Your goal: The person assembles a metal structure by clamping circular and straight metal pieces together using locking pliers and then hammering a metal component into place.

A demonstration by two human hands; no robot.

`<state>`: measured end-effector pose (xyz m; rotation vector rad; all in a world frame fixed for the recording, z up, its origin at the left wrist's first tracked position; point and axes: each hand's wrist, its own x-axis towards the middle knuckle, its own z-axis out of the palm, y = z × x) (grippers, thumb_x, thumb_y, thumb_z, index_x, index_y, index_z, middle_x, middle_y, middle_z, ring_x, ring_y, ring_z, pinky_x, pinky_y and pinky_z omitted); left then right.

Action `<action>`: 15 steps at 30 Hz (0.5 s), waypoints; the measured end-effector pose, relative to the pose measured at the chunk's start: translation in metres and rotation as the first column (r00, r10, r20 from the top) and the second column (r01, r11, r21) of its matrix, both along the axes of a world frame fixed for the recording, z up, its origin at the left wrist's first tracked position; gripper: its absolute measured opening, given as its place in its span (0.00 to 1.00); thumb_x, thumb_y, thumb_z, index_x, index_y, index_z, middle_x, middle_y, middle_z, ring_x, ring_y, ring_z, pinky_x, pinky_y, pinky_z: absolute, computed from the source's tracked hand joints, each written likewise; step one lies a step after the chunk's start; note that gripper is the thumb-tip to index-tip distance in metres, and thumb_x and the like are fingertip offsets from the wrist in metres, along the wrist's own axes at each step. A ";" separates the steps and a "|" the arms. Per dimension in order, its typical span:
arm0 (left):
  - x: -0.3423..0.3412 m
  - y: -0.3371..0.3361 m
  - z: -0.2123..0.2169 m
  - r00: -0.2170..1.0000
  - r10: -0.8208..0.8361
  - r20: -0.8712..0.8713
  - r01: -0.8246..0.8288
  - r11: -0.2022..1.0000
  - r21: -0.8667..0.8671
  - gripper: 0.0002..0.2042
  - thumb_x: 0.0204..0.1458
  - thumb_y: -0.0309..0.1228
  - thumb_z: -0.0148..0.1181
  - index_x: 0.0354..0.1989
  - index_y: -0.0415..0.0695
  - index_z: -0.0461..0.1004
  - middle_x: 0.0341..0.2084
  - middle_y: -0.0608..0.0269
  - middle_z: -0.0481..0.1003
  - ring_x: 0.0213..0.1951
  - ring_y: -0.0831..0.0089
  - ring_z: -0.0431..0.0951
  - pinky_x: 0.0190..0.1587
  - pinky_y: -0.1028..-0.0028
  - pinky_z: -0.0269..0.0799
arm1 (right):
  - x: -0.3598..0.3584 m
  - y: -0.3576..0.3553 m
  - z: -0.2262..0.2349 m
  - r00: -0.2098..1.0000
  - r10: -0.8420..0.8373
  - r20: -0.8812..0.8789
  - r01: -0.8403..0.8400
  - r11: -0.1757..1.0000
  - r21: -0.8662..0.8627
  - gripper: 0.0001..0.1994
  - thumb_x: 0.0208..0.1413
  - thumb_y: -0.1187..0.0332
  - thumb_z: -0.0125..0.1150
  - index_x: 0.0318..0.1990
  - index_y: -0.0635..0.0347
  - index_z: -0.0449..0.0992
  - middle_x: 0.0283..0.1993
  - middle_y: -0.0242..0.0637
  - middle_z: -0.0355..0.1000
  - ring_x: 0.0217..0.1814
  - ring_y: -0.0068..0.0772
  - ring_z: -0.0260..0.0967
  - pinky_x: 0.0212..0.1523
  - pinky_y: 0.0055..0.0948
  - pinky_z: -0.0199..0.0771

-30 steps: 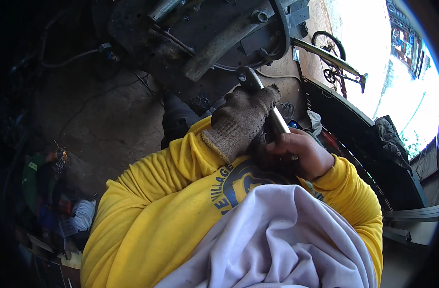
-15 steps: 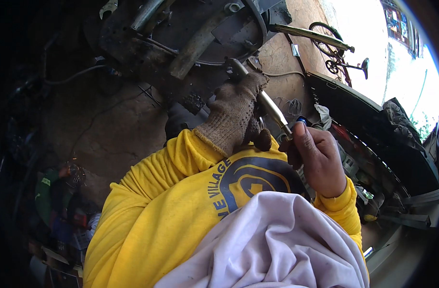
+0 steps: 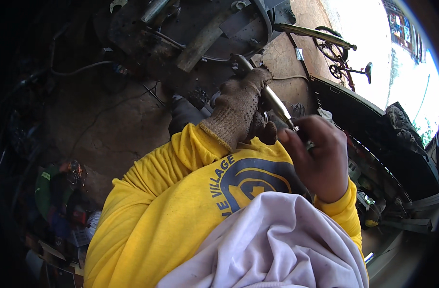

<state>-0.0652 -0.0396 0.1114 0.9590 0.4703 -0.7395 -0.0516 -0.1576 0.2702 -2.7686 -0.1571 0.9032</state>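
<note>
My left hand, in a brown knitted work glove, is closed round a silver metal rod. The rod slants down to the right across my chest and narrows at its near end. Its far end, darker, sticks out beyond the glove. My bare right hand is at the narrow end, thumb and fingers curled in close to the tip. Blur and the fingers themselves hide what is between them.
Ahead stands a dark metal workbench bearing a thick pipe and a spanner. A bicycle stands far right, beyond a long black panel. Lower left, a person in green crouches by orange sparks.
My right hand has turned over at the rod's narrow end, its fingers rolling forward. The blue bit seen by its thumb is now hidden. My left hand keeps its hold on the rod.
</note>
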 end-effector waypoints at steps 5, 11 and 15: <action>0.019 0.008 0.023 0.886 0.019 -0.462 -0.074 0.992 -0.102 0.28 0.51 0.51 0.62 0.57 0.49 0.67 0.40 0.55 0.71 0.41 0.67 0.76 0.41 0.69 0.76 | -0.013 -0.031 -0.038 0.723 -0.479 -0.497 0.688 0.560 0.462 0.23 0.63 0.55 0.56 0.58 0.61 0.67 0.46 0.35 0.72 0.44 0.27 0.71 0.44 0.28 0.71; -0.002 -0.001 -0.003 0.858 -0.404 0.317 0.175 0.810 0.559 0.19 0.60 0.43 0.54 0.58 0.56 0.67 0.44 0.52 0.68 0.42 0.67 0.75 0.44 0.68 0.74 | -0.010 -0.039 -0.053 0.219 -0.342 -0.914 0.973 0.145 0.179 0.19 0.62 0.59 0.55 0.56 0.58 0.71 0.47 0.34 0.72 0.47 0.27 0.72 0.49 0.26 0.71; -0.002 -0.002 -0.008 0.967 -0.232 0.110 0.203 0.953 0.223 0.18 0.60 0.36 0.52 0.59 0.57 0.66 0.45 0.51 0.68 0.44 0.64 0.75 0.45 0.66 0.75 | 0.001 -0.056 -0.063 0.893 0.069 -0.444 0.269 0.710 0.650 0.15 0.54 0.74 0.57 0.51 0.60 0.75 0.41 0.39 0.73 0.43 0.34 0.74 0.44 0.31 0.73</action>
